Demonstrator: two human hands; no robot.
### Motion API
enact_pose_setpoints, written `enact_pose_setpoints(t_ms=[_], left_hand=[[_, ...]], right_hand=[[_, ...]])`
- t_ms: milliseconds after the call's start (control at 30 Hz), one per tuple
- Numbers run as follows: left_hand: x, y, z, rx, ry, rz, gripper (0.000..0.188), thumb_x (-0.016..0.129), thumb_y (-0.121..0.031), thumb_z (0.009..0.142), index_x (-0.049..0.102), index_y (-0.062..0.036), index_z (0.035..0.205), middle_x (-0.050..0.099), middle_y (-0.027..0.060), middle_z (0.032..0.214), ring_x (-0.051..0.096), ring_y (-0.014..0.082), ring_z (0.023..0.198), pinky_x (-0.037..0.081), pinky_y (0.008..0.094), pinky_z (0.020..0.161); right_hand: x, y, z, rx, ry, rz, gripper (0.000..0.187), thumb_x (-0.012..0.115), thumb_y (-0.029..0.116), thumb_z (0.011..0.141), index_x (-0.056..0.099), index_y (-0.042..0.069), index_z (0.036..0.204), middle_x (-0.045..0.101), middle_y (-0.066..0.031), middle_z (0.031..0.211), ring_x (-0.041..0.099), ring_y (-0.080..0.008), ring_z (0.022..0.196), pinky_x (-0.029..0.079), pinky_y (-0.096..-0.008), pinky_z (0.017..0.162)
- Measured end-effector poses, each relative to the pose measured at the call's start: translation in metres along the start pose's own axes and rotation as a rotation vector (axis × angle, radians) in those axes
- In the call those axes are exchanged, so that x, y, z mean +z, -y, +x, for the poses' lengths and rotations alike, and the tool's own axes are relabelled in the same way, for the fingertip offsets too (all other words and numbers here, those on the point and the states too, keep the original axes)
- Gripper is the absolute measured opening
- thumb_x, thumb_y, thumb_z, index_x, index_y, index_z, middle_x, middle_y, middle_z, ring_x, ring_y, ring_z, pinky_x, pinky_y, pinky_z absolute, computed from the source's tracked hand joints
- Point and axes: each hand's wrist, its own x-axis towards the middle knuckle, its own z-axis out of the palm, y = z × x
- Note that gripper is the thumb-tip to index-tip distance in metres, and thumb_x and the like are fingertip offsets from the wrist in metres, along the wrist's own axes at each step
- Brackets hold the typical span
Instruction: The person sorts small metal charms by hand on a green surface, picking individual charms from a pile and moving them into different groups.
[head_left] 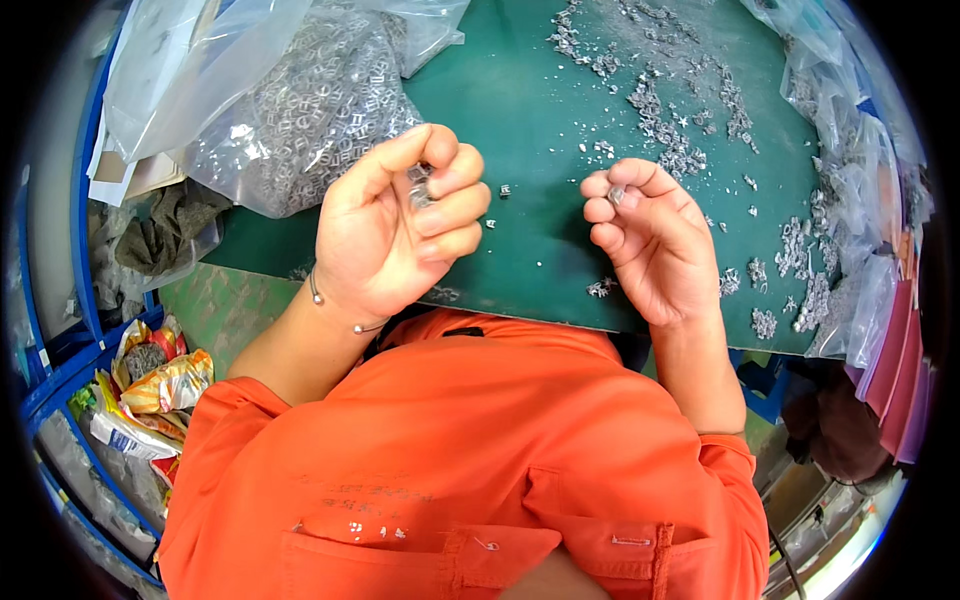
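Observation:
My left hand [400, 215] is raised palm up over the table's near edge, its fingers curled round a few small grey parts [421, 190]. Between the thumb and fingertips of my right hand [655, 240] is pinched one small grey part [616, 194]; its exact kind is too small to make out. Both hands are apart, held above the green table [500, 110]. On the tabletop between them lies a loose small grey part [505, 191]. Beyond my left hand rests a clear plastic bag [300, 120] full of similar small grey pieces.
Scattered clusters of grey pieces [665, 125] cover the table's far right, with more heaps [795, 250] near its right edge. Plastic bags [850, 160] hang along that side. At left stand a blue rack [85, 200] and colourful wrappers [165, 385]; a dark cloth [170, 230] lies beside the bag.

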Motion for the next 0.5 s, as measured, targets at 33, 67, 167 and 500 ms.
enact_pose_setpoints(t_ms=[33, 67, 167, 500], left_hand=[[0.004, -0.003, -0.003, 0.003, -0.040, -0.014, 0.025, 0.032, -0.022, 0.101, 0.046, -0.0021, 0.101, 0.040, 0.0036, 0.083, 0.038, 0.0087, 0.061, 0.034, 0.0225, 0.049], [0.008, -0.005, -0.007, 0.005, -0.041, -0.009, 0.025, 0.032, -0.022, 0.101, 0.046, -0.0021, 0.101, 0.040, 0.0036, 0.083, 0.038, 0.0087, 0.061, 0.034, 0.0225, 0.049], [0.021, -0.008, -0.019, -0.040, -0.243, 0.292, 0.017, 0.044, -0.014, 0.097, 0.054, -0.0008, 0.101, 0.049, 0.0020, 0.082, 0.042, 0.0080, 0.058, 0.038, 0.0211, 0.051], [0.000, 0.011, -0.009, 0.370, -0.285, 2.142, 0.011, 0.066, -0.003, 0.077, 0.061, -0.0013, 0.086, 0.051, 0.0101, 0.071, 0.053, 0.0214, 0.064, 0.043, 0.0296, 0.059]], right_hand=[[0.003, 0.001, 0.002, -0.001, 0.005, 0.002, 0.013, 0.054, -0.002, 0.087, 0.057, -0.004, 0.100, 0.064, -0.0153, 0.094, 0.066, -0.0198, 0.081, 0.057, -0.0293, 0.070], [0.006, 0.001, 0.006, 0.030, 0.026, -0.128, 0.013, 0.053, -0.001, 0.087, 0.058, -0.004, 0.099, 0.064, -0.0142, 0.093, 0.065, -0.0180, 0.076, 0.055, -0.0274, 0.065], [0.027, -0.004, 0.011, -0.157, 0.120, -0.914, 0.011, 0.056, -0.001, 0.084, 0.062, -0.003, 0.093, 0.061, -0.0081, 0.086, 0.059, -0.0155, 0.068, 0.048, -0.0252, 0.059], [0.032, -0.004, 0.029, -0.375, 0.207, -1.426, 0.007, 0.058, -0.003, 0.077, 0.060, 0.000, 0.083, 0.058, -0.0195, 0.080, 0.058, -0.0375, 0.076, 0.049, -0.0400, 0.067]])
